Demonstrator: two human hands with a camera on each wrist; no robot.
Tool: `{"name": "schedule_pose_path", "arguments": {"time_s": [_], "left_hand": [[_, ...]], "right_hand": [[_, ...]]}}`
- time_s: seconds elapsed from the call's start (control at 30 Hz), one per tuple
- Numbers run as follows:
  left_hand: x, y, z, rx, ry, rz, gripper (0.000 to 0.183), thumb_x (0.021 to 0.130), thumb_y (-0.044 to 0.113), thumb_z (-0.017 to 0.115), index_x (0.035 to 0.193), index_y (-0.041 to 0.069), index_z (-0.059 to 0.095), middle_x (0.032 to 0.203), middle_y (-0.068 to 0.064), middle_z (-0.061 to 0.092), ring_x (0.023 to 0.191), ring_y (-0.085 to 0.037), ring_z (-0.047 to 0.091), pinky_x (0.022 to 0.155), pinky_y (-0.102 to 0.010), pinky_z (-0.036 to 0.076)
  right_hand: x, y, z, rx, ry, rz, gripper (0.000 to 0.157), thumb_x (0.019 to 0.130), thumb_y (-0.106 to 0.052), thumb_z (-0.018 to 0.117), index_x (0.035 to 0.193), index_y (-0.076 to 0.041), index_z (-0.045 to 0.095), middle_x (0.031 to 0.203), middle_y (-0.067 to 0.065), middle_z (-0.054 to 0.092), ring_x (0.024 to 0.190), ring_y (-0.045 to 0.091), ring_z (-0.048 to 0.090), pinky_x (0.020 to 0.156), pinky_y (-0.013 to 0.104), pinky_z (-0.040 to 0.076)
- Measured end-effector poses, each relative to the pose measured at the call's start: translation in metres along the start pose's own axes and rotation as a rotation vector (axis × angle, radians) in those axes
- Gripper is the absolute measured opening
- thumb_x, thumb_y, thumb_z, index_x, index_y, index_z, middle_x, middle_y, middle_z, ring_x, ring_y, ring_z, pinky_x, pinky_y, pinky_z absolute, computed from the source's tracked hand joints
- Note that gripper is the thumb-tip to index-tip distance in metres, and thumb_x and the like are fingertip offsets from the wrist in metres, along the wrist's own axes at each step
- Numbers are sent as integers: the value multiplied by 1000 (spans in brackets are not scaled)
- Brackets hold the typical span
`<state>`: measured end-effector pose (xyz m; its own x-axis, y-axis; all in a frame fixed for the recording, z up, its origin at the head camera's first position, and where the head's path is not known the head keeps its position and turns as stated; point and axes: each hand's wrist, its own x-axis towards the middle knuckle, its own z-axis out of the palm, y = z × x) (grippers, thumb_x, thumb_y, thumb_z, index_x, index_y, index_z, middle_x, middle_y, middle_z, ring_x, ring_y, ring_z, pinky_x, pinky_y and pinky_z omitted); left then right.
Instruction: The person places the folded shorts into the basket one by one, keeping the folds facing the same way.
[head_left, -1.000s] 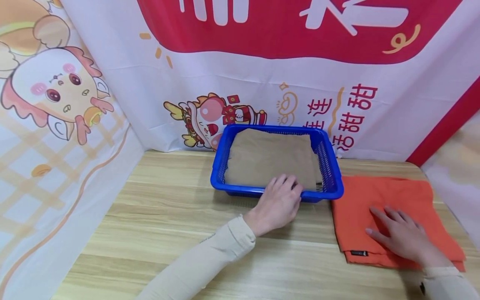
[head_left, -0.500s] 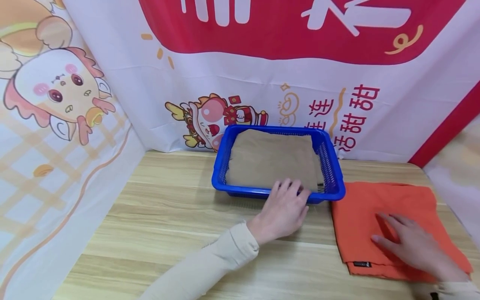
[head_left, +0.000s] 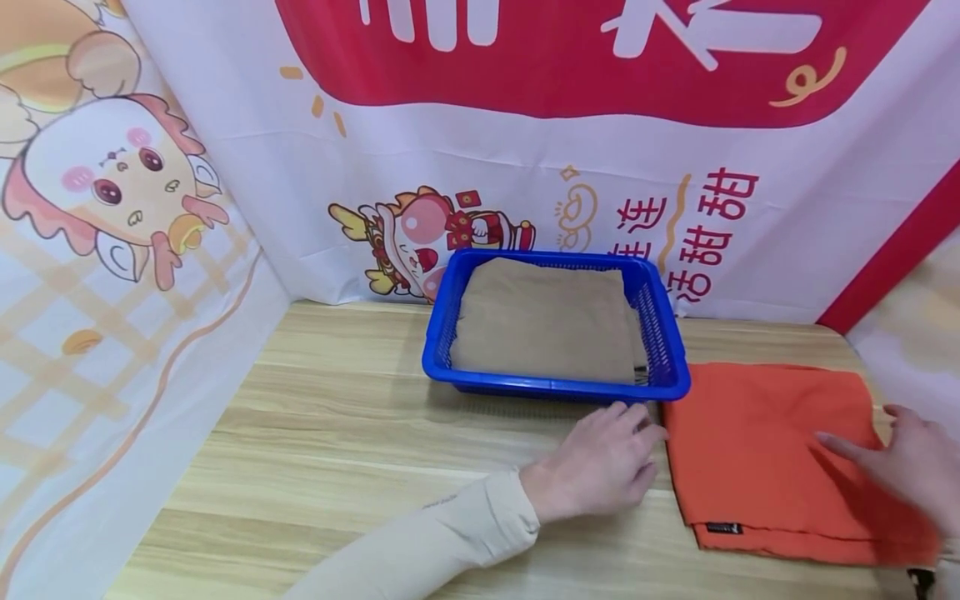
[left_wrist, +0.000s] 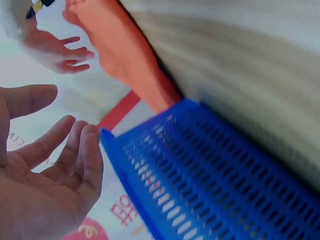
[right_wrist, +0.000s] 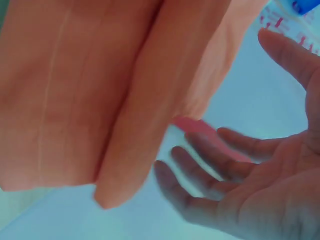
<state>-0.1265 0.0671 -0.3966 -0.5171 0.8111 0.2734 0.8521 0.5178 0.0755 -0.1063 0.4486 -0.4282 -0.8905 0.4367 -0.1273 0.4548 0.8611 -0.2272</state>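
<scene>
Printed banners with cartoon figures wall in a pale wooden desk (head_left: 337, 433). From the head camera, a blue basket (head_left: 555, 387) holding a folded tan cloth (head_left: 543, 321) stands at the back; just right of it lies a folded orange cloth (head_left: 757, 450). The left hand (head_left: 600, 462) rests relaxed, holding nothing, beside the cloth's left edge; the right hand (head_left: 911, 467) hovers spread at its right edge. The left wrist view shows loose fingers (left_wrist: 75, 150) near the basket wall. The right wrist view shows an empty palm beside the cloth's layered folds (right_wrist: 125, 100). Soft and light, it likely lifts best from both side edges.
</scene>
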Motion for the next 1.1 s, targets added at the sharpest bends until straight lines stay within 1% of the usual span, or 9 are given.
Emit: {"name": "schedule_pose_path", "arguments": {"time_s": [0.13, 0.27, 0.37, 0.47, 0.6, 0.7, 0.8, 0.93, 1.1], "left_hand": [[2, 3, 5, -135, -115, -38, 32, 98, 31, 65, 126, 15, 66, 107, 7, 53, 89, -6, 47, 73, -15, 43], [7, 2, 13, -276, -200, -117, 48, 98, 34, 66, 139, 12, 57, 123, 6, 57, 107, -5, 53, 89, -16, 47], [12, 0, 22, -396, -242, -193, 60, 99, 37, 66, 148, 8, 47, 141, 0, 54, 127, -9, 51, 104, -22, 43], [17, 0, 30, -537, -271, -288, 71, 100, 40, 63, 155, 3, 36, 156, -6, 42, 143, -15, 38, 113, -27, 36], [23, 1, 39, -678, -271, -393, 80, 100, 40, 62, 159, 3, 24, 165, -7, 26, 150, -17, 24, 117, -27, 28], [26, 3, 43, -777, -249, -466, 83, 99, 37, 65, 161, 5, 20, 165, -5, 23, 150, -15, 23, 117, -27, 27], [29, 5, 46, -903, -217, -546, 86, 97, 33, 68, 162, 5, 18, 165, -4, 25, 149, -14, 24, 117, -26, 29], [35, 8, 50, -1070, -175, -641, 82, 96, 30, 70, 161, 10, 24, 160, -1, 36, 142, -12, 38, 110, -25, 38], [44, 12, 58, -1264, -117, -705, 65, 93, 17, 73, 150, 12, 41, 136, 2, 58, 115, -7, 59, 92, -21, 49]], "right_hand": [[10, 12, -3, 44, -181, 150, 129, 87, -69, 65, 139, 33, 7, 124, 49, 27, 112, 57, 37, 91, 65, 48], [18, 20, 3, 120, -318, 249, 130, 89, -69, 62, 140, 32, -2, 132, 49, 19, 118, 57, 31, 95, 64, 46], [24, 27, 9, 140, -351, 234, 131, 85, -71, 65, 141, 30, 5, 127, 47, 28, 114, 54, 36, 88, 58, 52], [26, 33, 14, 130, -350, 188, 128, 81, -72, 70, 136, 31, 16, 115, 42, 39, 105, 50, 43, 80, 50, 54], [28, 36, 18, 168, -342, 101, 124, 80, -68, 74, 132, 30, 21, 111, 41, 45, 100, 48, 48, 80, 52, 54], [29, 36, 19, 212, -345, 27, 119, 80, -64, 77, 130, 30, 24, 107, 39, 51, 95, 44, 53, 80, 53, 55], [29, 34, 19, 244, -360, 7, 115, 79, -60, 80, 128, 30, 28, 100, 34, 57, 89, 37, 57, 75, 47, 56], [25, 31, 20, 257, -399, 53, 109, 76, -62, 82, 119, 28, 38, 89, 23, 59, 83, 30, 57, 68, 38, 53], [21, 29, 21, 237, -452, 90, 110, 73, -66, 81, 114, 27, 40, 87, 20, 54, 85, 31, 54, 67, 35, 48]]}}
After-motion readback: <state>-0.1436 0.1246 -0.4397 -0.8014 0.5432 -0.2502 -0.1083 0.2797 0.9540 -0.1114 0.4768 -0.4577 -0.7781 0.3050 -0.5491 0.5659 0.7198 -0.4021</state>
